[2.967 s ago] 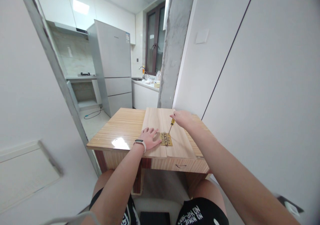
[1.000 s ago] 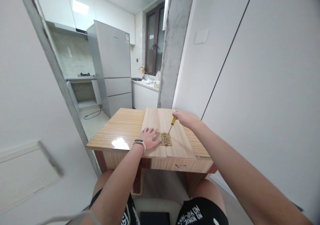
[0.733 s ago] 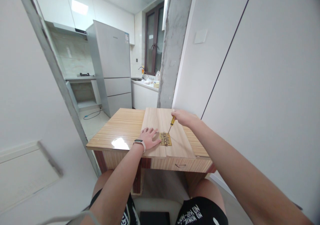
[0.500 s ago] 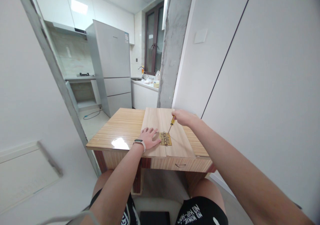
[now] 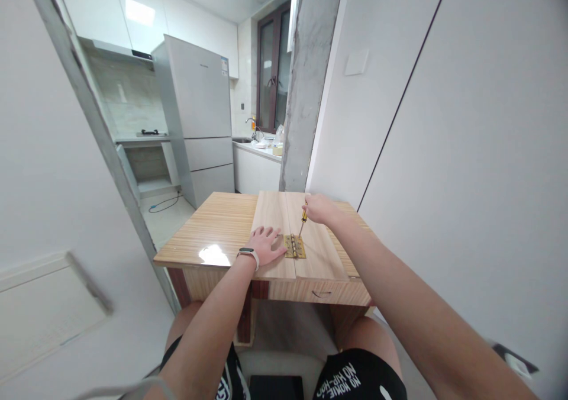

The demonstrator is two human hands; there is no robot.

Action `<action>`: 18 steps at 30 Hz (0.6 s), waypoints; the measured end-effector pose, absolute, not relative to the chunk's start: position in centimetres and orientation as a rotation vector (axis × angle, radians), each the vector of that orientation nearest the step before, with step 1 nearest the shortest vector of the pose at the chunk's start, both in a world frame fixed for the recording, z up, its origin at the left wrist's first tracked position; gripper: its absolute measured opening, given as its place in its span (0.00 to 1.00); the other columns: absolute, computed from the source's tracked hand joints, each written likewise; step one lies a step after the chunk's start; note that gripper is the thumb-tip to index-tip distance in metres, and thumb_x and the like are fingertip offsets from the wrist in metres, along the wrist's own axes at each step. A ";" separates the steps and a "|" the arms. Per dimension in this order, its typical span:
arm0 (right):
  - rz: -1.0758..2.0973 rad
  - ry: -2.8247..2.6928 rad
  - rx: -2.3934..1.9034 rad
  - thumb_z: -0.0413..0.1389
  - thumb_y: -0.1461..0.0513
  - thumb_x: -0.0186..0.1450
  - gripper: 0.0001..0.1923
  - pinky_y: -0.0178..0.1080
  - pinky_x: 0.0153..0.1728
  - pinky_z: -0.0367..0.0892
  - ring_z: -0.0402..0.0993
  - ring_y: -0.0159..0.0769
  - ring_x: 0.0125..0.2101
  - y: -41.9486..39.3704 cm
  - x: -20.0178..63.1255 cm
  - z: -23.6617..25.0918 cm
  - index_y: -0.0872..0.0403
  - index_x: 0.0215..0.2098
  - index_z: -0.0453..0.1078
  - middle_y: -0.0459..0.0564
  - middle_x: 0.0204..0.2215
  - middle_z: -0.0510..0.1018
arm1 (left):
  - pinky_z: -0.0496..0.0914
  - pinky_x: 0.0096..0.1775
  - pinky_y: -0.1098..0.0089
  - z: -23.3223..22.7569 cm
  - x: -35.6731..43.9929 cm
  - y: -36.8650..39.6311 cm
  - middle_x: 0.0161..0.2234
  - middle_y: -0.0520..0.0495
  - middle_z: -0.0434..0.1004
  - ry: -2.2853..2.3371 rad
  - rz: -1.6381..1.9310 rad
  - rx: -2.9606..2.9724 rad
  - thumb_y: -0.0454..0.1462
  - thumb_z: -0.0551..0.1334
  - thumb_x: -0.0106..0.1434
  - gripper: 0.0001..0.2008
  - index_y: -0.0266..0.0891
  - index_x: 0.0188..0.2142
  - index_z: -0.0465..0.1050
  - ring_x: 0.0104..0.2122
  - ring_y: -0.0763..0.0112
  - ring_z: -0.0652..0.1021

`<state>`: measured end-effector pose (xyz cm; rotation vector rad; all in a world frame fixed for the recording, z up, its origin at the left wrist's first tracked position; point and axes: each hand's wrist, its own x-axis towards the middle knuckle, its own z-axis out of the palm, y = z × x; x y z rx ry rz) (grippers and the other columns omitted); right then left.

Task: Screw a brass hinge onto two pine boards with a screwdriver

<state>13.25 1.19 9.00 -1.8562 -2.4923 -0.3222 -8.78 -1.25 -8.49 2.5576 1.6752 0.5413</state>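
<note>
Two pale wooden boards (image 5: 310, 252) lie side by side on a small wooden table (image 5: 217, 228). A brass hinge (image 5: 294, 247) sits across their seam. My left hand (image 5: 265, 245) lies flat on the left board, fingers spread, just left of the hinge. My right hand (image 5: 318, 208) grips a yellow-handled screwdriver (image 5: 303, 221), whose tip rests on the hinge's upper right part. A band is on my left wrist.
White walls stand close on the left and right. Behind the table are a concrete pillar (image 5: 310, 80), a grey fridge (image 5: 199, 116) and a kitchen counter with a sink (image 5: 257, 151). My knees in black shorts sit under the table's front edge.
My right hand has shifted slightly left and turned on the screwdriver, which now stands more upright. My left hand and the boards have stayed put.
</note>
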 end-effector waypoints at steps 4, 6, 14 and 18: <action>-0.345 -2.431 -1.844 0.49 0.56 0.74 0.15 0.39 0.45 0.65 0.76 0.45 0.47 1.0 13.2 8.4 0.57 0.50 0.72 0.63 0.48 0.78 | 0.54 0.63 0.48 -8.5 -8.9 -1.3 0.66 0.46 0.62 1.667 0.562 2.559 0.67 0.48 0.63 0.40 0.55 0.69 0.57 0.64 0.46 0.60; -0.351 -2.482 -1.737 0.50 0.59 0.74 0.13 0.37 0.45 0.64 0.75 0.42 0.48 0.9 13.4 8.2 0.55 0.49 0.72 0.61 0.49 0.77 | 0.54 0.63 0.48 -8.5 -8.9 -1.3 0.66 0.46 0.62 1.659 0.576 2.560 0.67 0.49 0.63 0.40 0.55 0.68 0.57 0.64 0.46 0.60; -0.341 -2.714 -1.515 0.49 0.67 0.72 0.13 0.35 0.47 0.62 0.73 0.39 0.48 1.0 15.0 9.2 0.54 0.50 0.73 0.56 0.48 0.78 | 0.54 0.63 0.48 -8.4 -9.0 -1.3 0.66 0.46 0.62 1.653 0.571 2.544 0.67 0.49 0.63 0.40 0.55 0.68 0.58 0.64 0.45 0.60; -0.391 -2.773 -1.506 0.49 0.65 0.73 0.11 0.35 0.44 0.62 0.74 0.40 0.45 1.4 15.3 9.7 0.54 0.45 0.74 0.57 0.46 0.79 | 0.54 0.63 0.47 -8.5 -9.0 -1.3 0.66 0.45 0.62 1.647 0.576 2.548 0.66 0.49 0.63 0.39 0.55 0.68 0.58 0.64 0.45 0.60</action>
